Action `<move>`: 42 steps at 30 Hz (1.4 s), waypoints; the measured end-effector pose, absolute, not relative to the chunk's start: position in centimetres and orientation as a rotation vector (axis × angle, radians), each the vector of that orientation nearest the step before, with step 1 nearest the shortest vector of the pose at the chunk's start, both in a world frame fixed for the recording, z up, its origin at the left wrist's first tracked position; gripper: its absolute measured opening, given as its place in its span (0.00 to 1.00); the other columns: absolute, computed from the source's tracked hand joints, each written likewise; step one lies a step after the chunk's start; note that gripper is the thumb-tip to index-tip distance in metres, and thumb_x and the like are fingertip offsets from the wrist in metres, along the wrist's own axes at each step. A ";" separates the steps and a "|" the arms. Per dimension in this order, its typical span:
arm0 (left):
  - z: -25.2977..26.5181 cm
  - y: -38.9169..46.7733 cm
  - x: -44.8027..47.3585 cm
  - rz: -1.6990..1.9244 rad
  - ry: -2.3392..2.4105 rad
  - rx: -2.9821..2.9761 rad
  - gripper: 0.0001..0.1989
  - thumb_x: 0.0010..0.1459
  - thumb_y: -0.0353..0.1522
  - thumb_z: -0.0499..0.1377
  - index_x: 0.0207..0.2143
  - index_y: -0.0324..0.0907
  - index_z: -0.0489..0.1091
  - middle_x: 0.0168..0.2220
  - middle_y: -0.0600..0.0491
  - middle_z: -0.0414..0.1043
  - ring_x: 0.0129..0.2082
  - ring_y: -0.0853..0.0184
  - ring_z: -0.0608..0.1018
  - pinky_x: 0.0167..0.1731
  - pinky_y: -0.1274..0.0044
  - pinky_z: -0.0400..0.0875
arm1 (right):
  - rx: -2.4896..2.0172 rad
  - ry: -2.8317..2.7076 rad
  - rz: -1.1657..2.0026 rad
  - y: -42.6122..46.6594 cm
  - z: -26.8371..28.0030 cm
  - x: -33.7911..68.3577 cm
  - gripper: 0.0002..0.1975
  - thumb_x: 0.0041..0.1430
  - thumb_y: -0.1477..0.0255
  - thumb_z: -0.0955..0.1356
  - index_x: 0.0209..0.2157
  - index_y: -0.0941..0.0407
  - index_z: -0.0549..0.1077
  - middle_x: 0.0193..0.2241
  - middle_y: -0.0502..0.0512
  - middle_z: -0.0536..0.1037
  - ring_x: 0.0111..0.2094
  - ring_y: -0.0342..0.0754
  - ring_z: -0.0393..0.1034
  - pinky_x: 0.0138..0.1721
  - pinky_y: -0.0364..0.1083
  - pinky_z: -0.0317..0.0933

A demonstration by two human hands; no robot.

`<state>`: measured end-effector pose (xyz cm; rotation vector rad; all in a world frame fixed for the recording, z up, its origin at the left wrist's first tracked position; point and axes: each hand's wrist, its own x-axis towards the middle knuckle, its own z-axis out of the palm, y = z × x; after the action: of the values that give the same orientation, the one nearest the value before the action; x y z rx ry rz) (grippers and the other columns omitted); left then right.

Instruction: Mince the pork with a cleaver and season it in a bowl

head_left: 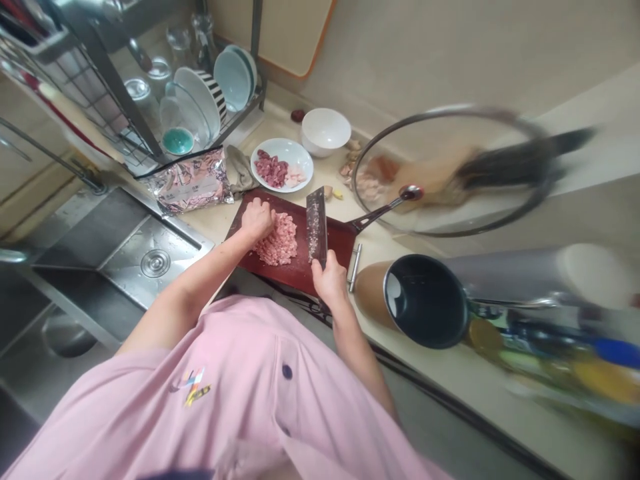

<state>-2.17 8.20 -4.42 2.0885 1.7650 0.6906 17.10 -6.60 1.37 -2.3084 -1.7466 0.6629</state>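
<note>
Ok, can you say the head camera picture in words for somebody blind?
Someone's right hand holds a cleaver over a reddish board; the left hand is at a pile of chopped pink meat. Beyond the board, a plate of meat pieces sits beside a white bowl; at left, a sink.

- Minced meat (280, 243): pale pink, mottled lighter.
- Cleaver (316, 223): dark grey blade, pinkish-white flecks.
- Cutting board (339, 233): deep reddish brown.
- Plate (293, 155): white; dark-red meat pieces (271, 169) and pale pink pieces (295, 176) on it.
- Bowl (326, 131): plain white.
- Striped bowl (213, 93): black-and-white bands.
- Small dish (178, 141): teal green.
- Pouch (193, 180): pink and silver, dark print, black upper edge.
- Shirt (240, 373): light pink; navy button (287, 371), multicoloured chest motif (194, 387).
- Pot (430, 303): blue-black inside.
- Counter (375, 250): cream.
- Panel (283, 33) at wall: beige, orange edge.
</note>
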 end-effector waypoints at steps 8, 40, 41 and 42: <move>-0.2 1.2 0.9 0.433 1.400 2.441 0.16 0.62 0.38 0.52 0.46 0.36 0.69 0.42 0.39 0.71 0.42 0.56 0.74 0.44 0.67 0.66 | -2.318 -1.744 0.646 -7.0 0.7 17.0 0.21 0.62 0.67 0.59 0.52 0.63 0.66 0.34 0.67 0.78 0.32 0.57 0.73 0.35 0.49 0.62; 4.4 1.1 -3.7 0.859 1.307 2.340 0.12 0.63 0.38 0.53 0.34 0.41 0.72 0.31 0.50 0.70 0.33 0.67 0.72 0.37 0.74 0.65 | -2.087 -1.881 0.591 -8.4 5.2 17.0 0.15 0.64 0.66 0.60 0.47 0.61 0.66 0.30 0.62 0.78 0.31 0.55 0.73 0.30 0.46 0.57; 3.5 1.0 -4.7 0.928 1.341 2.254 0.12 0.63 0.38 0.53 0.34 0.40 0.72 0.30 0.51 0.70 0.31 0.68 0.72 0.34 0.76 0.65 | -2.070 -1.901 0.590 -8.4 5.3 16.6 0.15 0.64 0.66 0.60 0.48 0.61 0.65 0.31 0.62 0.78 0.32 0.55 0.74 0.31 0.46 0.57; 2.4 0.8 -5.6 0.990 1.373 2.182 0.13 0.63 0.38 0.53 0.33 0.40 0.72 0.29 0.51 0.70 0.30 0.69 0.72 0.33 0.76 0.65 | -2.074 -1.923 0.594 -8.3 5.3 16.2 0.15 0.64 0.67 0.59 0.48 0.61 0.65 0.31 0.62 0.78 0.32 0.55 0.74 0.31 0.46 0.57</move>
<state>-5.56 0.79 2.40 2.1819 1.3727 0.9900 16.23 -8.30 5.30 -2.0736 -1.9227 0.5939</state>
